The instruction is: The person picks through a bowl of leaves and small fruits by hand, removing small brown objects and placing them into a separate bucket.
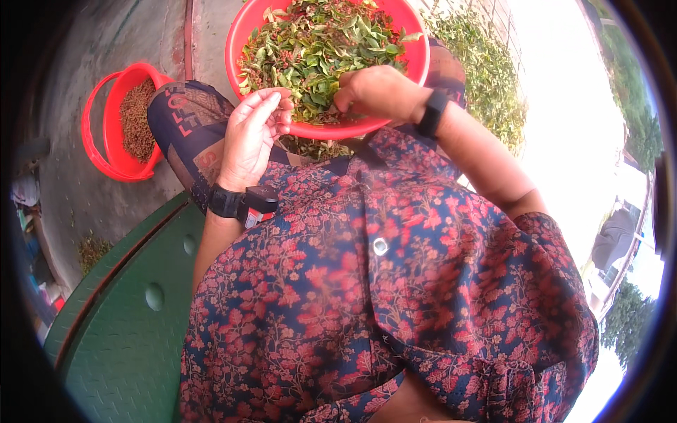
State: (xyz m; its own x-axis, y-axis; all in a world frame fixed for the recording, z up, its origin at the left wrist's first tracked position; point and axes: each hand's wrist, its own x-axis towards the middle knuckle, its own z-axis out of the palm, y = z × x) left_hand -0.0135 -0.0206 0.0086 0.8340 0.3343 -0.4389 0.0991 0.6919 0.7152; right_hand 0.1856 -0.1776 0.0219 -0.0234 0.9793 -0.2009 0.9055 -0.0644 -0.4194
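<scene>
A red plastic basin [414, 69] sits at my knees, heaped with leafy green sprigs [317, 58] and clusters of small reddish berries, which look like Sichuan pepper. My left hand [253, 132] hovers at its near left rim, palm turned inward, thumb and forefinger pressed together at the tips. Whether something small is pinched there is too fine to make out. My right hand [378, 95] reaches over the near right rim with fingers curled down at the leaves. Its fingertips are partly hidden, so any grip on a sprig does not show.
Left of my knee, a red bucket [100, 158] with a raised handle holds small brownish-red berries [136, 121]. A green textured panel [132, 338] lies beside me at lower left. Leafy cuttings [476, 74] cover the ground beyond my right knee. Concrete floor [69, 106] spreads at left.
</scene>
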